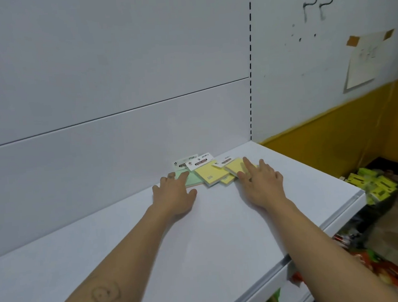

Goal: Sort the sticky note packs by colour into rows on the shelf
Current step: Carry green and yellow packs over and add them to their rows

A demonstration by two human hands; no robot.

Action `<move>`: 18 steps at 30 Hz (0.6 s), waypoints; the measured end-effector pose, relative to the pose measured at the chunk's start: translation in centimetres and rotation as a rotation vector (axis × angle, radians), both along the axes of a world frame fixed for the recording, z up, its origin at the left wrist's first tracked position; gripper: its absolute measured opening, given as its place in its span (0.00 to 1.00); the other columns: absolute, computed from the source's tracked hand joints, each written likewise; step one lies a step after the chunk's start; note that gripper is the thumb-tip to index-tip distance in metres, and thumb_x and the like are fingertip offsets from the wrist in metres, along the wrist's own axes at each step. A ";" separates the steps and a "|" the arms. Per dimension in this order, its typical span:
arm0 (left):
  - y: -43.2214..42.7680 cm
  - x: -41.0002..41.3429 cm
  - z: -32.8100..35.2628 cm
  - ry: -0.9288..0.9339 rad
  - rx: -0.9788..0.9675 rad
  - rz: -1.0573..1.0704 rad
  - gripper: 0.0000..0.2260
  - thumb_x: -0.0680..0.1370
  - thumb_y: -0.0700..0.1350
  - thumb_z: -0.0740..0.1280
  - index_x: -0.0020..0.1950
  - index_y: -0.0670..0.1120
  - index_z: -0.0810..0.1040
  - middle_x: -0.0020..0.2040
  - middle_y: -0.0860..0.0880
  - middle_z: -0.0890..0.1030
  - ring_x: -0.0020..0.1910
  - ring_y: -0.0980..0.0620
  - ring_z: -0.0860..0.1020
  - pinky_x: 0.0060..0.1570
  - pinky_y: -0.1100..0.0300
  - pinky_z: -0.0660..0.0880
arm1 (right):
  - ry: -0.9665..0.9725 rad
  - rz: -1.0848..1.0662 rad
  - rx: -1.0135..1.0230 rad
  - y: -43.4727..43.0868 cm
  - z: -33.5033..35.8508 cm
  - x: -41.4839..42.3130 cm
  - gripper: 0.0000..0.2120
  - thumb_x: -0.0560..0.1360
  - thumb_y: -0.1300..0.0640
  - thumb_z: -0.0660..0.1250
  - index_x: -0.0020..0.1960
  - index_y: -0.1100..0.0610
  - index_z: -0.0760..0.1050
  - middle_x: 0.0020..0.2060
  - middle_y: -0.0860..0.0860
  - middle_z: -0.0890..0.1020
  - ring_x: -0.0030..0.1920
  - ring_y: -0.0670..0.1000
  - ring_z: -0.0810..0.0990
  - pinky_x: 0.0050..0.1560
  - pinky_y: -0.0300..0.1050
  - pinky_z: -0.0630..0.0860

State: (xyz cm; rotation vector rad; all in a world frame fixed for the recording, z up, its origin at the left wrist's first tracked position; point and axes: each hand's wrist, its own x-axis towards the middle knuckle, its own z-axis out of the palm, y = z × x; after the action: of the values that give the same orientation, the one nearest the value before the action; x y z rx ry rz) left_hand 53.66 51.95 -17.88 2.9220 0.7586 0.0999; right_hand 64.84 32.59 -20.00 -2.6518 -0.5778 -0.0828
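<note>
Several sticky note packs lie in a loose overlapping heap at the back right of the white shelf (199, 233). A green pack (191, 177) is at the left, with a pink edge showing beneath it. A yellow pack (210, 172) lies in the middle, and another yellow pack (234, 166) is at the right over a further yellow one (227, 179). My left hand (175, 192) rests flat on the shelf, fingertips touching the green pack. My right hand (261, 181) lies flat, fingers pressing on the right yellow pack.
The shelf's white back panel (119, 109) rises just behind the packs. The shelf's right front edge (339, 214) drops off to the floor, where yellow-green packaged goods (374, 185) and red-orange packages (378, 270) lie. A paper sheet (363, 61) is taped to the wall.
</note>
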 end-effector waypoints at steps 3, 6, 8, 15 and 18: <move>-0.6 0.6 -1.0 0.028 0.022 0.026 0.25 0.79 0.59 0.55 0.75 0.56 0.57 0.77 0.45 0.57 0.73 0.43 0.59 0.66 0.44 0.59 | 0.002 0.034 -0.053 0.0 -0.5 0.1 0.25 0.81 0.41 0.44 0.76 0.43 0.55 0.76 0.58 0.58 0.75 0.59 0.55 0.72 0.60 0.49; -0.7 0.6 -1.4 0.005 0.034 0.033 0.23 0.79 0.58 0.53 0.73 0.55 0.62 0.77 0.46 0.59 0.72 0.44 0.60 0.66 0.45 0.59 | -0.059 0.004 0.004 -0.2 -0.5 0.1 0.21 0.81 0.43 0.49 0.71 0.44 0.66 0.68 0.58 0.69 0.69 0.59 0.64 0.69 0.56 0.55; -0.7 0.3 -1.3 -0.041 0.015 0.041 0.21 0.79 0.58 0.54 0.70 0.53 0.65 0.75 0.46 0.62 0.70 0.44 0.63 0.64 0.46 0.60 | -0.080 -0.025 0.072 -0.3 -0.3 0.2 0.19 0.80 0.46 0.53 0.68 0.46 0.71 0.64 0.58 0.71 0.66 0.59 0.67 0.67 0.52 0.59; -0.7 -1.9 -1.3 -0.215 -0.039 0.115 0.15 0.78 0.61 0.56 0.52 0.54 0.76 0.59 0.51 0.77 0.58 0.48 0.74 0.54 0.50 0.63 | -0.114 -0.039 0.053 -0.3 -0.5 0.0 0.16 0.79 0.48 0.55 0.64 0.51 0.71 0.56 0.57 0.77 0.58 0.60 0.71 0.59 0.51 0.65; -0.6 -3.1 -1.0 -0.286 -0.048 0.151 0.13 0.76 0.61 0.60 0.41 0.54 0.75 0.51 0.53 0.78 0.53 0.49 0.76 0.49 0.52 0.61 | -0.100 -0.063 0.012 -0.3 -0.1 -0.6 0.20 0.79 0.45 0.57 0.68 0.51 0.67 0.61 0.58 0.74 0.63 0.60 0.68 0.62 0.53 0.63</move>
State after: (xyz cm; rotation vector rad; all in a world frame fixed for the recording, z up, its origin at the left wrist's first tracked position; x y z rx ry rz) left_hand 50.53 51.40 -18.85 2.7171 0.9146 0.4943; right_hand 64.24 32.31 -20.10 -2.6657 -0.5239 -0.2373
